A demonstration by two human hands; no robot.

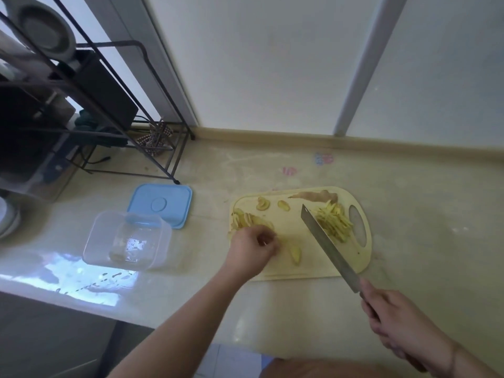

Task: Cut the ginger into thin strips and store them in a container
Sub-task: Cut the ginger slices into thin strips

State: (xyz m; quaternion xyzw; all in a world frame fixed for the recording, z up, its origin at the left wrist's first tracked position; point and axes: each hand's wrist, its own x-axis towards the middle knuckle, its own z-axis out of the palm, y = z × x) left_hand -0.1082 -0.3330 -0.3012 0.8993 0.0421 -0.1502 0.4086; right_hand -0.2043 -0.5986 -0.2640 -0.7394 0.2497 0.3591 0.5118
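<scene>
Left grip (253, 248) pinched ginger slices (246, 220) at the cutting board's (321, 266) left end; right grip (395, 320) clenched the cleaver (327, 248), its blade slanting across the board. Cut strips (335, 221) lay heaped by the board's handle hole, peel (313, 196) along its far edge. Left of the board on the worktop (425, 203) sat a clear container (126, 240) and blue lid (161, 204).

Soft daylight through the frosted window panels (272, 64); bluish glare on the countertop (81, 279) at left; wide-angle bending at edges, slight overall softness.
</scene>
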